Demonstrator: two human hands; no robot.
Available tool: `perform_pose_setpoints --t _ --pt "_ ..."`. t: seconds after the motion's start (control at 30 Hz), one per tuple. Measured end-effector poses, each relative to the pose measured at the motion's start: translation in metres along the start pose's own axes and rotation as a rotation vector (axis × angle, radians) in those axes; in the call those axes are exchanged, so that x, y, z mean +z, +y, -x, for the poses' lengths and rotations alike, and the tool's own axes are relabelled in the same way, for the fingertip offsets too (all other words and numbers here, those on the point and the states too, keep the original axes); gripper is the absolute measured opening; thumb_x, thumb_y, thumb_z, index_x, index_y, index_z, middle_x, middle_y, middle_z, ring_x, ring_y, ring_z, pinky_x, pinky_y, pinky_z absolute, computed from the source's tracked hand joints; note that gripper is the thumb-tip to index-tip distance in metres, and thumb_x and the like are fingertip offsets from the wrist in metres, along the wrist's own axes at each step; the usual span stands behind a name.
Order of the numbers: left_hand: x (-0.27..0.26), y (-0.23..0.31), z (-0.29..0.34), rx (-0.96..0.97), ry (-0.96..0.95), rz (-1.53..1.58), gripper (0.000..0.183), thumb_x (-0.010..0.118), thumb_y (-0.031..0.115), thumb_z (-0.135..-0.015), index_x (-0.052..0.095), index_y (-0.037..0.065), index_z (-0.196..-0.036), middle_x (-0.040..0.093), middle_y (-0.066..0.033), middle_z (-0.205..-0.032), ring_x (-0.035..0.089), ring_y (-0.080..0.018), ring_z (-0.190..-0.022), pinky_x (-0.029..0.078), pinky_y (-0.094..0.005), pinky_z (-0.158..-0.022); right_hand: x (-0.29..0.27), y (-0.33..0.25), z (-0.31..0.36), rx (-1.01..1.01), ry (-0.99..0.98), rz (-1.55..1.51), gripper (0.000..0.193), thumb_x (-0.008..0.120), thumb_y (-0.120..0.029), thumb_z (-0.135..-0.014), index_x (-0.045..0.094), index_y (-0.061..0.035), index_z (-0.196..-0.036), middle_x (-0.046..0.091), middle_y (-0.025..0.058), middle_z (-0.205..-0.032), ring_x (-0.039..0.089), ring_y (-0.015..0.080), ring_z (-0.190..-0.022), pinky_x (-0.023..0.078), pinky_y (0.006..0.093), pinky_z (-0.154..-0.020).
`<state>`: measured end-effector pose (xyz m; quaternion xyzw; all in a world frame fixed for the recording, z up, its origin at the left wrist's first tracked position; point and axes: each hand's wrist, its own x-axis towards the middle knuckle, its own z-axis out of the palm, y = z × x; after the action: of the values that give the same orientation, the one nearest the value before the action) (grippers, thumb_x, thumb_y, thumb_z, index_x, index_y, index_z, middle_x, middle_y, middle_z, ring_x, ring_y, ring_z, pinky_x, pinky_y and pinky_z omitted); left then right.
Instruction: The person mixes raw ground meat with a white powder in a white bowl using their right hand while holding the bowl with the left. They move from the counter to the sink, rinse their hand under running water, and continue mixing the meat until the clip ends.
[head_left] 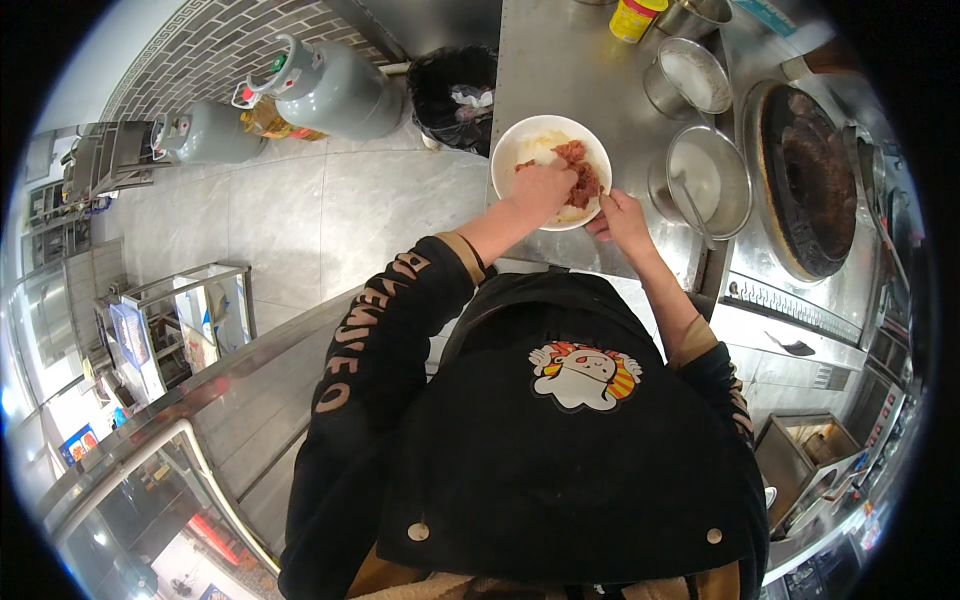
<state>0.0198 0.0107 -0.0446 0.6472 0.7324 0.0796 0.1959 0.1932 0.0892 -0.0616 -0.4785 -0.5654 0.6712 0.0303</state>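
A white bowl (511,141) stands near the front of the steel counter, holding reddish-brown meat (584,186) with a pale, wet layer around it. My left hand (545,190) reaches into the bowl, its fingers curled into the meat; the fingertips are partly hidden. At the bowl's right side, my right hand (622,220) grips the rim, with the thumb near the top edge and fingers beneath.
Right of the bowl stand two steel pots (745,165) (722,85) with white contents, the nearer one with a ladle. Beyond them is a dark round wok burner (812,180). A yellow tin (634,20) sits at the back. Grey gas cylinders (340,92) and a black-lined bin (455,95) are left.
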Motion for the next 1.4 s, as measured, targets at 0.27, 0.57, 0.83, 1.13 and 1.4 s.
perform_pose_setpoints --t 0.27,0.57,0.83,1.13,1.4 --pt "-0.028 -0.005 0.004 -0.148 0.31 0.179 0.026 0.068 0.028 -0.076 0.067 0.012 -0.096 0.063 -0.0086 -0.097 0.065 -0.0284 -0.083 0.053 -0.0396 -0.072 0.001 0.0 0.003 -0.003 0.003 -0.009 0.029 0.044 -0.026 -0.096 0.058 -0.0027 -0.103 0.067 0.008 -0.082 0.065 0.0147 -0.063 0.049 0.028 -0.052" --pt "0.002 0.011 -0.014 0.087 0.077 -0.006 0.027 0.067 0.022 -0.076 0.068 0.012 -0.101 0.062 -0.006 -0.105 0.063 -0.0268 -0.096 0.053 -0.0389 -0.074 0.0 0.003 -0.002 -0.018 -0.013 -0.001 0.03 0.043 -0.026 -0.096 0.057 0.0 -0.101 0.067 0.0102 -0.081 0.065 0.0165 -0.063 0.049 0.0283 -0.051" --pt "-0.021 0.003 0.012 -0.04 0.23 0.197 0.029 0.065 0.02 -0.075 0.067 0.013 -0.104 0.061 -0.0039 -0.108 0.061 -0.027 -0.1 0.05 -0.0414 -0.082 -0.008 -0.002 -0.001 0.051 -0.016 -0.11 0.034 0.039 -0.03 -0.098 0.058 -0.0022 -0.102 0.066 0.0095 -0.083 0.064 0.0159 -0.062 0.05 0.0289 -0.051" --pt "0.026 0.016 0.006 0.157 0.142 0.198 0.019 0.066 0.024 -0.077 0.063 0.012 -0.092 0.06 -0.0026 -0.103 0.059 -0.0232 -0.099 0.045 -0.0455 -0.087 -0.007 -0.006 -0.014 0.027 0.017 -0.017 0.032 0.037 -0.029 -0.098 0.057 -0.0039 -0.101 0.065 0.0079 -0.079 0.063 0.0152 -0.06 0.051 0.0296 -0.048" --pt "-0.018 -0.009 0.032 0.142 0.362 -0.064 0.03 0.07 0.024 -0.076 0.059 0.013 -0.101 0.055 -0.0038 -0.11 0.053 -0.0258 -0.112 0.05 -0.0436 -0.086 -0.011 -0.006 -0.015 0.029 -0.025 0.009 0.033 0.039 -0.03 -0.098 0.058 -0.0038 -0.103 0.066 0.0073 -0.079 0.065 0.0146 -0.062 0.051 0.0299 -0.05"
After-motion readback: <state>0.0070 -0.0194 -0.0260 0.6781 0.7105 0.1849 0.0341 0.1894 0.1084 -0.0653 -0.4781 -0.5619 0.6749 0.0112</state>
